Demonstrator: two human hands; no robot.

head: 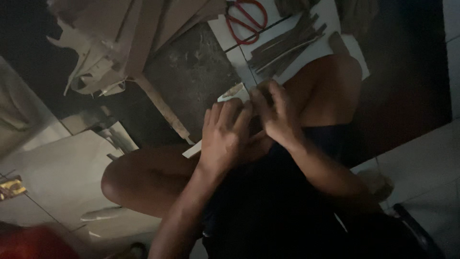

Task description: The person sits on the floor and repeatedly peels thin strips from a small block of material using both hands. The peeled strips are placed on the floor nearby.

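Both hands, left hand (223,136) and right hand (275,115), grip a pale cardboard strip (235,92); its long axis runs near-left to far-right.

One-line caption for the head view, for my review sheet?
Seated on a tiled floor, left hand and right hand grip a pale cardboard piece; red scissors lie beyond.

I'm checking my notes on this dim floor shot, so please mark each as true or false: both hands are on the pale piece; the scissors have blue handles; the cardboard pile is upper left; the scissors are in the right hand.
1. Both the left hand and the right hand are on the pale piece: true.
2. The scissors have blue handles: false, they are red.
3. The cardboard pile lies upper left: true.
4. The right hand holds the scissors: false, they lie on the floor tiles.
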